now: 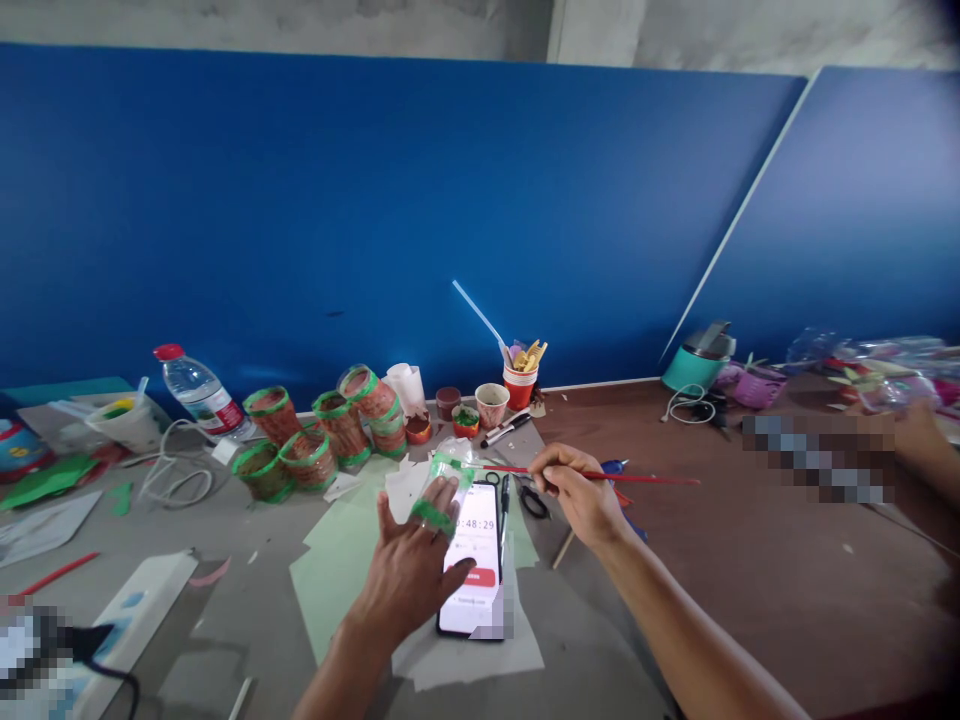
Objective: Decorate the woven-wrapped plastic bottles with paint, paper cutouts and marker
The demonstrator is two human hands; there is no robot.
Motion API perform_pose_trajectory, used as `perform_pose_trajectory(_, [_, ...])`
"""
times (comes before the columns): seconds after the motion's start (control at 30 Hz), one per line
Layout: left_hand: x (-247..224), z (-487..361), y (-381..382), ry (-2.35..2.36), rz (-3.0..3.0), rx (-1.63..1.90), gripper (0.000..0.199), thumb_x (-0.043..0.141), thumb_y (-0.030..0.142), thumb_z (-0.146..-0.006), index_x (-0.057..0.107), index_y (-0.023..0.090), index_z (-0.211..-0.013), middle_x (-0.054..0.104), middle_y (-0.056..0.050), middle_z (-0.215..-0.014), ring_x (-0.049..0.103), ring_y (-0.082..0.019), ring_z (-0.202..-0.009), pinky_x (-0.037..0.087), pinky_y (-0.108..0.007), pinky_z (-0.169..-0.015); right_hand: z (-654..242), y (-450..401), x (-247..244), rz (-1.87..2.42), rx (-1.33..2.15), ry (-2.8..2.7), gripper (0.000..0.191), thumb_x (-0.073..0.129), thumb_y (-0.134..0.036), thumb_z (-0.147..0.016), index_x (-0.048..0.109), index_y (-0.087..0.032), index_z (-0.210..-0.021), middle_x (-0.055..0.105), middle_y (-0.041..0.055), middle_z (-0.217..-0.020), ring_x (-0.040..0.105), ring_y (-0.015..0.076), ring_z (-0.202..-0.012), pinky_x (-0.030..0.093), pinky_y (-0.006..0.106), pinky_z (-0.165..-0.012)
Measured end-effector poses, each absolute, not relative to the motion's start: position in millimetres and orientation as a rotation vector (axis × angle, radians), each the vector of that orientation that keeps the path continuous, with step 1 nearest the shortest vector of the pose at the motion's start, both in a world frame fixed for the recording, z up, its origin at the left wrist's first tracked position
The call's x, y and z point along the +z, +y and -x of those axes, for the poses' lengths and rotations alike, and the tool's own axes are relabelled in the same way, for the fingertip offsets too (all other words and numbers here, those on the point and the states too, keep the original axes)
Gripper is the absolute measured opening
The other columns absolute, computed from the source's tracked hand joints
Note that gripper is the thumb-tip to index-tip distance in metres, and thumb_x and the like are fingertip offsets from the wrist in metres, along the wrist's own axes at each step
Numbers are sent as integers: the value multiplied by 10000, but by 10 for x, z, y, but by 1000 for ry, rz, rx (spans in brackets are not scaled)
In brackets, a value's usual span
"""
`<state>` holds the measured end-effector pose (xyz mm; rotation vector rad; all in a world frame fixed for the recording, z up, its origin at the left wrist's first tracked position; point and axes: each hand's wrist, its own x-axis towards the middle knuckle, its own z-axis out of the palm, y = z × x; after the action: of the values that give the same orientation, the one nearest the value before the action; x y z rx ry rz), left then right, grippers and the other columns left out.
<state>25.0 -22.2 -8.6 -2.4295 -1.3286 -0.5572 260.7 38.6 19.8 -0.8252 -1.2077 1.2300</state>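
Note:
My left hand has its fingers inside a clear plastic cylinder with green paint around both rims, and holds it up over a phone. A thin red paintbrush is pinched in my right hand. Its tip meets the far green rim of the cylinder, or lies very close to it. Below, the phone rests on pale green and white paper, showing a timer. A small cup of green paint stands just beyond. Scissors and a pen lie beside the phone.
Several painted cylinders with green rims stand at the back left near a water bottle. Paper cups stand along the blue partition. A power strip lies front left. Another person's arm reaches in at right.

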Motion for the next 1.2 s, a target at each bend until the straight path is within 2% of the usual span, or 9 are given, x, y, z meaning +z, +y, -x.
perform_pose_trajectory(0.27, [-94, -234, -217, -1274, 2423, -548, 610, 490, 530, -879, 426, 220, -1401, 552, -138, -1370, 449, -292, -1316, -232, -532, -1076, -2593, 409, 138, 822, 1229, -1323, 154, 555, -207, -724, 704, -166, -723, 585, 1, -552, 425, 109, -501, 284, 248, -484])
perform_pose_trajectory(0.53, [-104, -235, -210, -1269, 2443, -576, 623, 482, 580, -868, 460, 223, -1378, 547, -127, -1377, 472, -295, -1296, -248, -538, -1070, -2626, 393, 262, 801, 1206, -1156, 114, 576, -209, -643, 682, -169, -633, 547, -8, -497, 410, 100, -480, 277, 236, -466])
perform_pose_trajectory(0.8, [-51, -228, -226, -1235, 2460, -572, 551, 487, 522, -890, 503, 197, -1336, 522, -131, -1395, 479, -297, -1290, -264, -525, -1068, -2603, 398, 293, 857, 1212, -1120, 108, 574, -210, -621, 673, -170, -606, 537, -5, -481, 419, 107, -474, 275, 242, -461])
perform_pose_trajectory(0.9, [-55, -230, -223, -1241, 2458, -594, 533, 501, 508, -887, 504, 221, -1336, 528, -120, -1392, 477, -291, -1295, -248, -523, -1078, -2601, 393, 302, 845, 1226, -1133, 109, 579, -214, -627, 678, -170, -615, 544, -5, -483, 416, 105, -473, 276, 241, -462])
perform_pose_trajectory(1.1, [-116, -175, -200, -1287, 2445, -574, 591, 498, 514, -881, 452, 207, -1384, 498, -168, -1408, 471, -334, -1294, -250, -576, -1054, -2600, 376, 312, 853, 1235, -1142, 112, 573, -203, -625, 678, -165, -613, 537, -11, -478, 409, 92, -475, 276, 228, -467])
perform_pose_trajectory(1.2, [-154, -132, -173, -1321, 2388, -643, 566, 496, 486, -886, 462, 204, -1376, 490, -184, -1413, 436, -348, -1320, -213, -607, -1063, -2619, 374, 310, 867, 1230, -1139, 106, 580, -209, -618, 674, -163, -600, 533, -10, -473, 410, 93, -478, 275, 227, -467])
